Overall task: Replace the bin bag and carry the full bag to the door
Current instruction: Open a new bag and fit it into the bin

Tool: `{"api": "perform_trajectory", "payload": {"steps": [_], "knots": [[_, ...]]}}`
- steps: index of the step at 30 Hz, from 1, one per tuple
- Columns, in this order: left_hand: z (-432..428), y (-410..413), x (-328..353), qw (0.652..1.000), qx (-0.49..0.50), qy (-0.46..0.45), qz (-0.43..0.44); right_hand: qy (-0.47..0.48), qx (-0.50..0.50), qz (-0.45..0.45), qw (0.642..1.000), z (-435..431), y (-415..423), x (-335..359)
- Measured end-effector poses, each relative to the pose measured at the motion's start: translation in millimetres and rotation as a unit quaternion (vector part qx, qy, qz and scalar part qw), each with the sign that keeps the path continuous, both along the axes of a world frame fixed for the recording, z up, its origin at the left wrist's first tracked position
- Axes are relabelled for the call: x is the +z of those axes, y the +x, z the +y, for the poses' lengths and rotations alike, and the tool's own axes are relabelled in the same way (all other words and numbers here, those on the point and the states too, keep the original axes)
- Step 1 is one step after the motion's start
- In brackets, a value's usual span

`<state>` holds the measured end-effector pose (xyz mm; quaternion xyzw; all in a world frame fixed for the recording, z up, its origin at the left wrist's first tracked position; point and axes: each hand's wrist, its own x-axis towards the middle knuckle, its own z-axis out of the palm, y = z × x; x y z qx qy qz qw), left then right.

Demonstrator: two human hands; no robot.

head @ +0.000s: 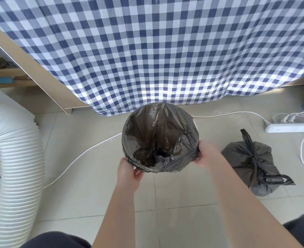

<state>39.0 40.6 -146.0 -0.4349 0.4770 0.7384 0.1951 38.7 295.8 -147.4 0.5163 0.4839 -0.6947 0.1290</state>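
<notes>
A round bin stands on the tiled floor at the centre, lined with a fresh dark bin bag (158,133) whose edge is folded over the rim. The bin itself is hidden under the plastic. My left hand (129,170) pinches the bag's folded edge at the near-left rim. At the near-right rim, my right hand (207,153) grips the same edge. The full bag (251,165), dark and knotted at the top with its handles sticking out, sits on the floor just right of the bin.
A blue-and-white checked cloth (156,51) hangs from the furniture behind the bin. A white ribbed hose (17,167) curves along the left. A white cable (79,156) crosses the floor, and a power strip (287,127) with plugs lies at the right.
</notes>
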Motion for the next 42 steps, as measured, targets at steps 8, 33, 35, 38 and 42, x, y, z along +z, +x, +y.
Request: {"api": "perform_trajectory", "payload": {"steps": [8, 33, 35, 38, 42], "knots": [[-30, -26, 8, 0.987, 0.015, -0.155, 0.037, 0.096, 0.031, 0.123, 0.987, 12, -22, 20], [3, -54, 8, 0.85, -0.196, -0.405, 0.273, 0.334, 0.033, 0.176, 0.925, 16, -21, 8], [4, -55, 7, 0.853, -0.203, -0.394, 0.275, 0.173, -0.041, 0.143, 0.974, 14, -19, 9], [6, -55, 9, 0.87, -0.188, -0.369, 0.267, 0.071, -0.042, 0.12, 0.989, 15, -15, 5], [7, -52, 14, 0.89, -0.178, -0.34, 0.247, 0.046, -0.009, 0.112, 0.993, 14, -9, -7]]}}
